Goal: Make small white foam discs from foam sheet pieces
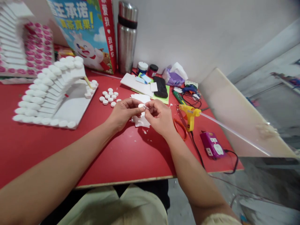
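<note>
My left hand pinches a small white bottle cap between thumb and fingers above the red table. My right hand is closed too, its fingertips touching the same cap from the right, maybe with a tiny bit of something I cannot make out. Under both hands lie white foam scraps. A loose cluster of several white caps lies just beyond my left hand.
A white foam stair model lined with caps stands at left. A yellow glue gun, red scissors, purple charger, steel flask, paint jars and black case sit around.
</note>
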